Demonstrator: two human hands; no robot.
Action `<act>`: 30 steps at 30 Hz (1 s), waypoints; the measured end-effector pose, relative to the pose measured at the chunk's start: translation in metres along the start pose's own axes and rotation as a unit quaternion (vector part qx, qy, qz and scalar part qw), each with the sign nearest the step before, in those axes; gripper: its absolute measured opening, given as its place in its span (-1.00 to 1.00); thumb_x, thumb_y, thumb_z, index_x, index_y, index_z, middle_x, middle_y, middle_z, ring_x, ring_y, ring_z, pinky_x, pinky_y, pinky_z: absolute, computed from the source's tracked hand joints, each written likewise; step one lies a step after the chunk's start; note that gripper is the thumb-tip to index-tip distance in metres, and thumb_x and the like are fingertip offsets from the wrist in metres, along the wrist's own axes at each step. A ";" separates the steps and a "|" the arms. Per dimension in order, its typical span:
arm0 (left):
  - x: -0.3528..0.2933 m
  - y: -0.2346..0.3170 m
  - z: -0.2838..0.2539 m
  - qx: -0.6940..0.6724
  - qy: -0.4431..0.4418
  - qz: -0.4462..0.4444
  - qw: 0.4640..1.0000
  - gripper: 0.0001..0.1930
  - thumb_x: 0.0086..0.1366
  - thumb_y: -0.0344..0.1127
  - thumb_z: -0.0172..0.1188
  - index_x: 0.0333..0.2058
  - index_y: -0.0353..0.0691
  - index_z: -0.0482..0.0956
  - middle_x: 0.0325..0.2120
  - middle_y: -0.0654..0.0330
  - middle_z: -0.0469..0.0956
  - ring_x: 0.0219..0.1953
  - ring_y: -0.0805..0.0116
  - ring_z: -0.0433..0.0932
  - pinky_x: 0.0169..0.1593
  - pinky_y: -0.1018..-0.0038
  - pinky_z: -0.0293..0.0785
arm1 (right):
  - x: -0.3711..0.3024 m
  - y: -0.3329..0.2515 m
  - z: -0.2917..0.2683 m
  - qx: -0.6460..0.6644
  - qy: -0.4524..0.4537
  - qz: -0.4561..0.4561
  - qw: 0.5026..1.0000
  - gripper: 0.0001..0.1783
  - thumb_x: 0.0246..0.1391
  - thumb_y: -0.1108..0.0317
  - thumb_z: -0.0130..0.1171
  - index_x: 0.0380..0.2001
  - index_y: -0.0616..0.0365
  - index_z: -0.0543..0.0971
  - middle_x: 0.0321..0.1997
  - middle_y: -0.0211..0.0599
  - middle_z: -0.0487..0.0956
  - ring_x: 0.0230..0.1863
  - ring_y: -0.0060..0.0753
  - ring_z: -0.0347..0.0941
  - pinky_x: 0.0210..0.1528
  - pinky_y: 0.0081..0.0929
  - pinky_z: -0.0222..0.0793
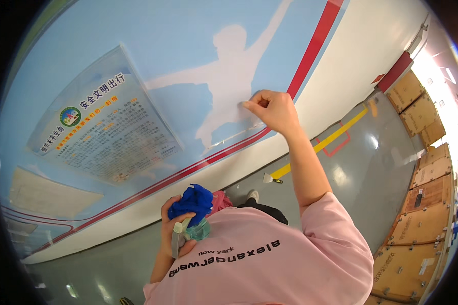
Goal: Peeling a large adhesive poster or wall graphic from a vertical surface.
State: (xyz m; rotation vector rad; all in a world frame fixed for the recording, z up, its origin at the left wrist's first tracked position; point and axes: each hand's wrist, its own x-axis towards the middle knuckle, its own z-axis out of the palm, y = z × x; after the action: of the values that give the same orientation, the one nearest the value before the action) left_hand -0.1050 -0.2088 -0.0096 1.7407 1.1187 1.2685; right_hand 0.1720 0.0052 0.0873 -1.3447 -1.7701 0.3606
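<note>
My right hand [273, 109] is raised against the blue wall panel [183, 30], thumb and fingertips pinched together beside the pale silhouette of a figure [229, 71]. Whether anything thin is between those fingertips cannot be made out. Close to my chest, my left hand [166, 239] is closed around a bunched blue cloth [194, 201] and a spray bottle [199, 230] with a grey and white trigger head and a clear teal body. The hand and cloth hide part of the bottle. Some pink material [220, 201] shows just behind the cloth.
A printed poster [107, 122] is on the wall at the left, above a pale blank sheet [51, 193]. On the grey floor lies a scraper [273, 178] near a yellow line [336, 134]. Wooden crates [417, 218] stand stacked along the right.
</note>
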 end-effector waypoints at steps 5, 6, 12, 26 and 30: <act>0.000 0.003 0.004 0.001 0.008 -0.010 1.000 -0.45 -0.20 0.00 0.26 -0.21 -0.21 0.56 0.07 -0.12 0.14 0.14 -0.02 0.15 0.15 0.22 0.08 | 0.011 -0.034 -0.006 -0.088 -0.009 0.075 0.993 -0.62 -0.21 0.08 0.34 -0.69 0.22 0.56 -0.77 -0.38 0.43 -0.72 -0.58 0.26 -0.62 -0.61 0.18; 0.000 0.002 0.005 -0.014 0.016 -0.019 1.000 -0.45 -0.19 0.01 0.26 -0.21 -0.20 0.56 0.06 -0.12 0.14 0.14 -0.01 0.16 0.14 0.21 0.08 | 0.015 -0.034 -0.006 -0.068 -0.034 0.132 0.988 -0.60 -0.22 0.07 0.34 -0.69 0.22 0.55 -0.76 -0.35 0.44 -0.71 -0.57 0.27 -0.62 -0.61 0.18; -0.009 -0.005 0.004 -0.006 0.031 -0.007 0.999 -0.41 -0.18 0.07 0.26 -0.20 -0.22 0.54 0.07 -0.12 0.13 0.12 -0.01 0.18 0.12 0.21 0.11 | -0.001 0.020 -0.008 -0.187 -0.032 0.078 0.979 -0.68 -0.11 0.05 0.18 -0.60 0.10 0.58 -0.65 -0.22 0.51 -0.53 -0.15 0.46 -0.49 -0.33 0.34; 0.006 0.003 -0.009 0.024 -0.056 0.023 0.998 -0.36 -0.10 0.17 0.21 -0.14 -0.21 0.49 0.03 -0.17 0.19 0.15 -0.06 0.16 0.13 0.18 0.12 | -0.069 0.035 0.019 -0.155 0.116 -0.173 0.966 -0.37 -0.18 0.31 0.27 0.06 0.02 0.37 0.14 -0.20 0.33 -0.01 -0.18 0.38 -0.03 -0.34 0.32; 0.003 0.010 -0.006 0.007 -0.009 0.014 1.000 -0.30 -0.07 0.25 0.19 -0.13 -0.26 0.48 0.03 -0.16 0.20 0.14 -0.04 0.18 0.13 0.18 0.13 | -0.049 -0.015 0.028 -0.108 0.213 -0.284 0.929 -0.26 -0.16 0.19 0.25 0.13 0.18 0.27 0.25 -0.15 0.19 0.23 -0.11 0.13 0.20 -0.12 0.04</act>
State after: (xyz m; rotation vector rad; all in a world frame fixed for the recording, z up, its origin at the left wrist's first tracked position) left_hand -0.1076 -0.2095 0.0016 1.7809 1.0988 1.2626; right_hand 0.1433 -0.0366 0.0590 -0.8970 -1.7542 -0.4271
